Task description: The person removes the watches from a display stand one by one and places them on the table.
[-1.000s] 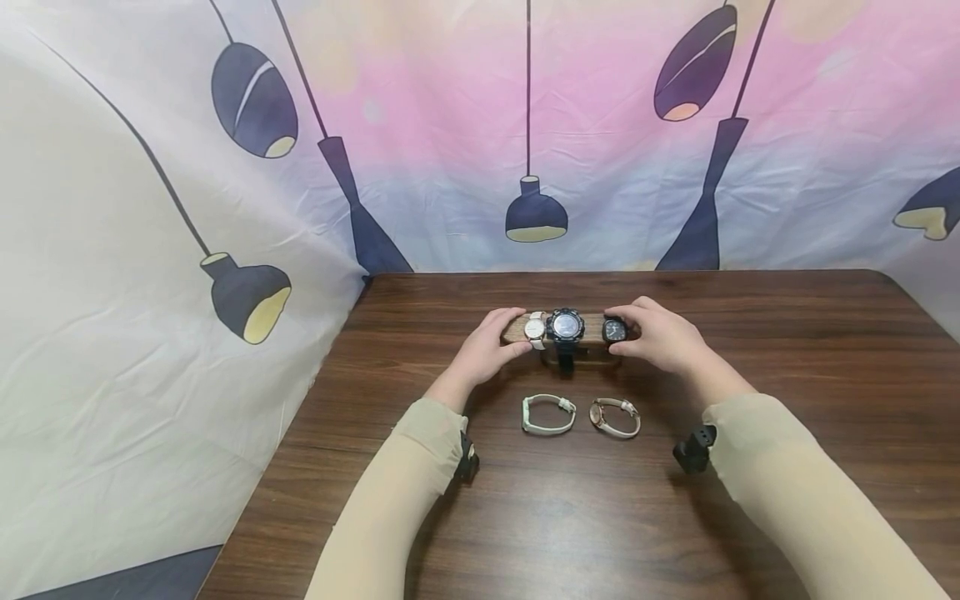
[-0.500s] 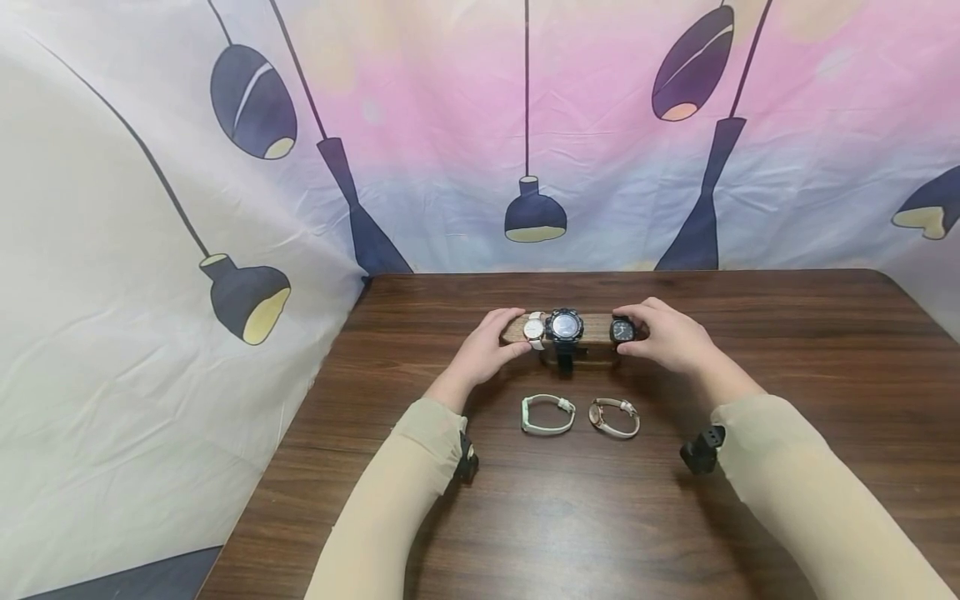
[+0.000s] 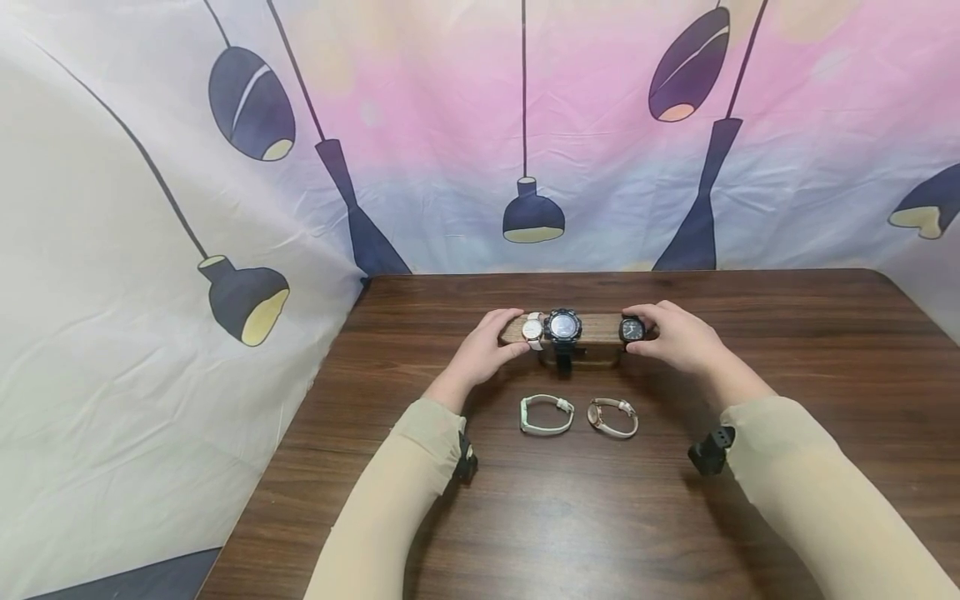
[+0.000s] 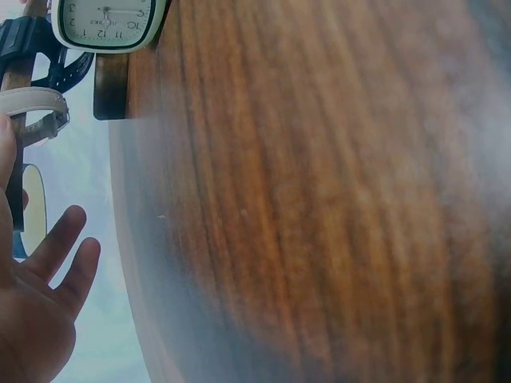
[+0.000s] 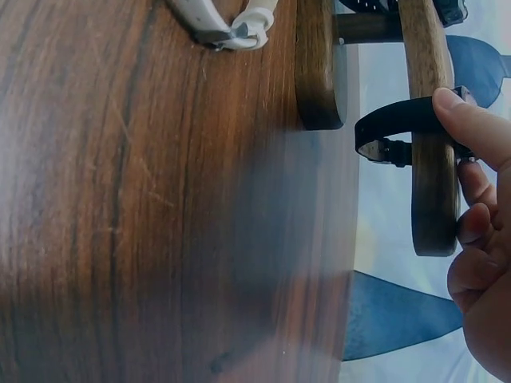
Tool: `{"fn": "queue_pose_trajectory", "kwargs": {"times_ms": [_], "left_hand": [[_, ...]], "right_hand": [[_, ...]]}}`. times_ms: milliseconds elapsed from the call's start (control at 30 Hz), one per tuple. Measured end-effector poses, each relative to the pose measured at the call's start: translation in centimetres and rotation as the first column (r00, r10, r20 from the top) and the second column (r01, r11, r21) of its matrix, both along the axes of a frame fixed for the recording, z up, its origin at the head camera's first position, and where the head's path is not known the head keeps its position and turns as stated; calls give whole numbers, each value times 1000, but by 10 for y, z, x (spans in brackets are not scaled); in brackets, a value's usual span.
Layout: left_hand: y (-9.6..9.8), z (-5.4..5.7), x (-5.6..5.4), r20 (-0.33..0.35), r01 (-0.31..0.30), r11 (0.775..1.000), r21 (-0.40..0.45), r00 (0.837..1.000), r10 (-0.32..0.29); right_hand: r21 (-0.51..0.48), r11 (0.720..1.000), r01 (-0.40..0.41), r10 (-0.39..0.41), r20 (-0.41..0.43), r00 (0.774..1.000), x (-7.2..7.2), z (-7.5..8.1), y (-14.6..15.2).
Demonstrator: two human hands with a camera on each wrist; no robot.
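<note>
Right hand [image 3: 681,337] pinching black square watch [image 3: 632,329] near right end of wooden stand [image 3: 600,327]. Left hand [image 3: 478,350] clamped on stand's left end. Stand's toward far edge of desk [image 3: 825,350] (mint watch [image 3: 524,415] and rose-gold watch [image 3: 595,414] lie in front).

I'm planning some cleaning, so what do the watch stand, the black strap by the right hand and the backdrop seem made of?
Watch stand: likely wood, smooth with rounded edges; brown streaks look like grain. Black strap: dull-surfaced and bent into a loop, perhaps rubber or leather; I can't tell which. Backdrop: probably printed fabric, going by its wrinkles.
</note>
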State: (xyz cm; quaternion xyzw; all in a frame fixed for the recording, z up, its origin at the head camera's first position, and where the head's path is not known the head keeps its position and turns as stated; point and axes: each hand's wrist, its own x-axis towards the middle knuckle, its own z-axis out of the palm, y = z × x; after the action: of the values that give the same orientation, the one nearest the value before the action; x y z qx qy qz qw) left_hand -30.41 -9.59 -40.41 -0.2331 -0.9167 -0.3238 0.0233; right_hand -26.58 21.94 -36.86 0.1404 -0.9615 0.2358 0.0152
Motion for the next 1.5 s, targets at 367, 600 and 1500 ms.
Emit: {"fn": "queue_pose_trajectory", "kwargs": {"times_ms": [367, 600, 1500], "left_hand": [[0, -1, 0, 5, -2, 1000, -3, 1000, 2], [-1, -1, 0, -1, 3, 1000, 3, 1000, -3], [-1, -2, -1, 0, 1, 1000, 14, 1000, -1]], "right_hand": [[-13, 1000, -9, 9, -11, 1000, 2, 1, 4], [-24, 1000, -5, 5, -9, 1000, 4, 1, 8], [-66, 998, -9, 8, -25, 1000, 4, -3, 24]]}}
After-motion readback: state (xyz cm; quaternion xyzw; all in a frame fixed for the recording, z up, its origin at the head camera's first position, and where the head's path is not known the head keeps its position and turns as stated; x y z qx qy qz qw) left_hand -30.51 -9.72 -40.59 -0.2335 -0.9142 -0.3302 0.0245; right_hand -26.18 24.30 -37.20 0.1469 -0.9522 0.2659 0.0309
